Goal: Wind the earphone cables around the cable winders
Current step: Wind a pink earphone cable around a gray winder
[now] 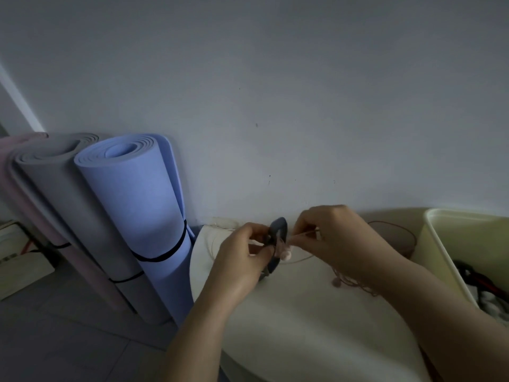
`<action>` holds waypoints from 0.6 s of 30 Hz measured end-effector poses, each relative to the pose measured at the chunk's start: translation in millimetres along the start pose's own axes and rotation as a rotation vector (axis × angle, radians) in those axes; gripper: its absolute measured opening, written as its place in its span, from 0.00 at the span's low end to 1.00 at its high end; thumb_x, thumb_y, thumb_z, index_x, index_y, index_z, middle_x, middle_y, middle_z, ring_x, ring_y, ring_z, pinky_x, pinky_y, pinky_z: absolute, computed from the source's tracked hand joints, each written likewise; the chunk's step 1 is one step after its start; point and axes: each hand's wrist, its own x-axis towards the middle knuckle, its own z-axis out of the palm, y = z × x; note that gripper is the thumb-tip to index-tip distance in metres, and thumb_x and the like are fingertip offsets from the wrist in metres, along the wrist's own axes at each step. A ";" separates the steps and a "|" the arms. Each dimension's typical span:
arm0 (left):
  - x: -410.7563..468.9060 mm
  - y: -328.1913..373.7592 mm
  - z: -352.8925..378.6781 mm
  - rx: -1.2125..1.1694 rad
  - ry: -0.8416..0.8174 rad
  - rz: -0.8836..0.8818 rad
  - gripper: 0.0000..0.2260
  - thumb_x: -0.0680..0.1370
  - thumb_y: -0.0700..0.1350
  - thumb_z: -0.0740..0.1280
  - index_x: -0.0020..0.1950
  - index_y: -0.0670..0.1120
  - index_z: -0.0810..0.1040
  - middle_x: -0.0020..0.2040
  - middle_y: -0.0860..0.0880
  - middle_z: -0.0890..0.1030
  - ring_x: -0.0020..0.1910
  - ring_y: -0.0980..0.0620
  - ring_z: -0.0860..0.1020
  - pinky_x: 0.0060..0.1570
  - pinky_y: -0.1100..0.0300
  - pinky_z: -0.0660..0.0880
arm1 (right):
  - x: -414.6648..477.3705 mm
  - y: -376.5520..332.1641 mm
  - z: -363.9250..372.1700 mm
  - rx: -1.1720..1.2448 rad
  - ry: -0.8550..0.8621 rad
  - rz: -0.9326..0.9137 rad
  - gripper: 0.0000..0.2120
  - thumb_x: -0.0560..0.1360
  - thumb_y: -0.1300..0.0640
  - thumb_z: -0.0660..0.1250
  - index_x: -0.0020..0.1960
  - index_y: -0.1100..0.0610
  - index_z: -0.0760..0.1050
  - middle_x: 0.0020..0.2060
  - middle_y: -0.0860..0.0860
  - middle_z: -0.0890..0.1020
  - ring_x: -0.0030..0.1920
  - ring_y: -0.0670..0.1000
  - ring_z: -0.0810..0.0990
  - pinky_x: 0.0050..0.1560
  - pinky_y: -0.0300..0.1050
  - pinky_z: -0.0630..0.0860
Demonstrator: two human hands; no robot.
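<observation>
Gripping a dark blue-grey cable winder point(278, 229) between thumb and curled fingers, the left hand point(242, 255) holds it raised just above the white bench point(289, 334), tilted with its upper end toward the wall point(275, 92). The right hand point(333, 238) is just beside it, thumb and forefinger pinching a pale earphone cable point(304, 232) that runs taut from the fingertips to the winder's middle. A pale earbud point(286, 255) hangs against the winder's right edge, below the stretched strand. More of the same thin cable trails in a loose curve over the bench under the right hand. How many turns sit on the winder cannot be told in the dim light. A second, reddish earphone cable point(355, 285) lies bunched on the bench beneath the right wrist, with a loop of it showing behind the hand near the wall. At the bench's right end stands a cream tub point(438, 244) with dark and red cords point(473, 277) partly visible inside. Left of the bench, three rolled mats stand on the grey floor point(55, 340) and lean against the wall: a blue mat point(137, 202) nearest, a grey mat point(55, 194) beside it, and a pink mat point(16, 144) at the frame's edge
</observation>
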 end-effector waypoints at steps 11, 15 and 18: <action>-5.2 3.8 -8.9 0.112 -0.307 0.012 0.10 0.78 0.41 0.67 0.53 0.58 0.77 0.49 0.61 0.81 0.44 0.65 0.80 0.54 0.59 0.78 | -2.9 18.1 -11.5 0.123 -0.143 0.089 0.04 0.73 0.52 0.70 0.40 0.48 0.77 0.28 0.38 0.77 0.32 0.34 0.74 0.33 0.29 0.68; -5.9 4.2 -12.3 0.070 -0.334 0.004 0.11 0.78 0.42 0.68 0.52 0.59 0.77 0.50 0.59 0.82 0.46 0.61 0.81 0.56 0.55 0.78 | -2.3 25.8 -10.8 0.277 -0.169 0.133 0.04 0.74 0.54 0.69 0.41 0.49 0.79 0.25 0.33 0.75 0.27 0.37 0.70 0.31 0.29 0.66; -6.0 5.7 -15.3 -0.019 -0.391 0.007 0.11 0.78 0.40 0.68 0.56 0.55 0.78 0.51 0.56 0.83 0.50 0.57 0.81 0.57 0.57 0.77 | -1.1 36.2 -5.7 0.390 -0.252 0.182 0.06 0.75 0.52 0.68 0.39 0.48 0.78 0.27 0.37 0.77 0.29 0.37 0.71 0.34 0.29 0.67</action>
